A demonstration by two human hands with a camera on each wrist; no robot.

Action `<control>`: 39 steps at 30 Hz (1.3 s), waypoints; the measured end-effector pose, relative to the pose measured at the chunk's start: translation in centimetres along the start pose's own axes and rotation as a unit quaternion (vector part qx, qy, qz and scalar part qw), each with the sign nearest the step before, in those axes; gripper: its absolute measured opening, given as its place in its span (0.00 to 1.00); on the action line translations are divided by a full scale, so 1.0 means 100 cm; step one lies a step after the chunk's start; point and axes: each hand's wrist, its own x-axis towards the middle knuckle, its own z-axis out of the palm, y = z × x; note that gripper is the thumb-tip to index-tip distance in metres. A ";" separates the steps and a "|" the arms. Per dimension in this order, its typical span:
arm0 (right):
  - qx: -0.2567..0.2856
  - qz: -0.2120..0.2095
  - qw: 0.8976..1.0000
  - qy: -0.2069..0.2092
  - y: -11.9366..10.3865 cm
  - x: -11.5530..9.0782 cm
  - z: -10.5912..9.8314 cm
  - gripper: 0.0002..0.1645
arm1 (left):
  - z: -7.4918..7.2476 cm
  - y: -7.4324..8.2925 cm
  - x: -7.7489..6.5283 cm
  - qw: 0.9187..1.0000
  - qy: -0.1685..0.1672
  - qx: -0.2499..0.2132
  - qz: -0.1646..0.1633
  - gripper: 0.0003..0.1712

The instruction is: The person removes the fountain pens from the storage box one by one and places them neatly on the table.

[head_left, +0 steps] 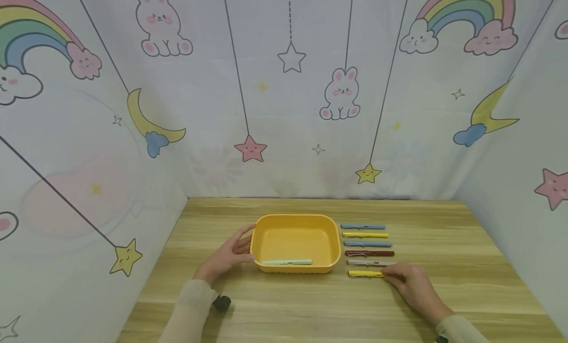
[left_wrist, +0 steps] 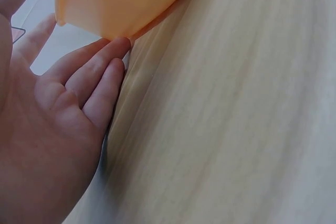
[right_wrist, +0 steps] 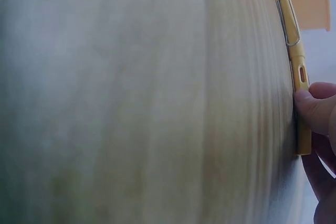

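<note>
A yellow tray stands on the table, with a pale green pen lying inside along its near wall. Against the tray's left side rests my left hand, its mostly straight fingers touching the outer wall in the left wrist view. To the right of the tray, my right hand pinches the nearest yellow pen at its right end, between thumb and fingers. In the right wrist view, this capped pen with a wire clip lies along the wood, close to the tray.
Beyond the held pen, others lie in a column: a greyish pen, a dark red pen, a blue pen, another yellow pen and a far blue pen. Printed cloth walls enclose the wooden table.
</note>
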 end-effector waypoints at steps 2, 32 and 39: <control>-0.002 0.003 1.000 -0.001 0.000 0.000 0.000 0.22 | 0.000 0.000 0.000 1.000 0.000 -0.001 0.001 0.52; 0.113 0.107 0.986 -0.065 -0.032 0.049 -0.007 0.19 | -0.002 -0.005 0.001 1.000 -0.005 0.001 0.013 0.51; 0.220 0.104 0.966 -0.091 -0.051 0.082 0.005 0.22 | -0.001 -0.005 0.000 1.000 -0.002 0.005 0.020 0.51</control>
